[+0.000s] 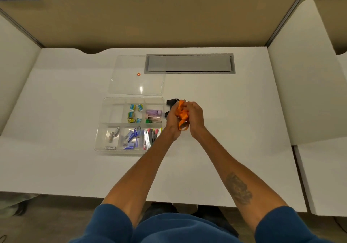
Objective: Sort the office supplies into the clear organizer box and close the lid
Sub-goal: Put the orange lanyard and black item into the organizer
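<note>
Gripping orange strap-like piece (183, 114) in left hand (173, 118) and right hand (195, 118), closed together, just right of clear organizer box (102, 122), above table (234, 130). Looks light, soft, floppy, prone to unfurl. Best bunched small and pinched mid-fold

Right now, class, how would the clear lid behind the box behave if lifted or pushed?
The clear lid looks thin and flat, so probably light and slightly flexible. Lying flat on the smooth desk, it would likely slide, not tip.
</note>
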Tool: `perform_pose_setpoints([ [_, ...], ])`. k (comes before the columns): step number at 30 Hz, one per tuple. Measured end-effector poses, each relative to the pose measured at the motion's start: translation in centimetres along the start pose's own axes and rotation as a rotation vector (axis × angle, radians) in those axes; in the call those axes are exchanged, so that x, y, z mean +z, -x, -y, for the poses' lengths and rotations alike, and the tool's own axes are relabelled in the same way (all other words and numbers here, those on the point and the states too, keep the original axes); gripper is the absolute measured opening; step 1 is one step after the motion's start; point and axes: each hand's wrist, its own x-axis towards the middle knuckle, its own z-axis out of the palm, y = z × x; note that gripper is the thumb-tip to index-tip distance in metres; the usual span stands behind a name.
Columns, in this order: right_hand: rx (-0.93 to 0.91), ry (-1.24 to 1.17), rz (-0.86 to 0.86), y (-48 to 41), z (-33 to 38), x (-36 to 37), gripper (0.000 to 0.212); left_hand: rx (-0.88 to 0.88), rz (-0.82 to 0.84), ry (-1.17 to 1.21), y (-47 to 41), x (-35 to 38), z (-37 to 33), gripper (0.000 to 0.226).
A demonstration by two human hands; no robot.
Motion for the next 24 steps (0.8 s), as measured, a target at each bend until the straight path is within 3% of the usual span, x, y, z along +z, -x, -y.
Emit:
perform_pose_setpoints([
  [3, -0.137, 0.074, 0.004, 0.6, -0.5, 4.1, 0.017, 0.044, -0.051, 0.090, 0.5, -1.4, -2.1, 0.032],
  [6, -0.297, 0.221, -0.034, 0.6, -1.2, 7.8, 0.014, 0.052, -0.004, 0.221, 1.2, -3.3, -4.0, 0.048],
  [10, -0.430, 0.486, -0.066, 1.2, -1.5, 11.4, 0.041, 0.108, -0.028, 0.231, 1.1, -6.8, -5.9, 0.067],
  [14, -0.476, 0.594, -0.016, 2.7, -1.3, 14.6, 0.055, 0.131, -0.059, 0.154, 1.5, -9.7, -7.6, 0.056],
  [16, -0.456, 0.519, 0.076, 2.7, -1.7, 16.2, 0.050, 0.157, -0.163, 0.003, 1.3, -11.2, -8.5, 0.043],
  [20, -0.481, 0.537, 0.181, 1.7, -3.1, 18.7, 0.045, 0.266, -0.375, 0.009, 0.4, -14.9, -10.9, 0.026],
  [24, -0.481, 0.515, 0.079, 0.2, -3.5, 18.0, 0.037, 0.275, -0.487, 0.001, -0.5, -18.4, -14.0, 0.022],
])
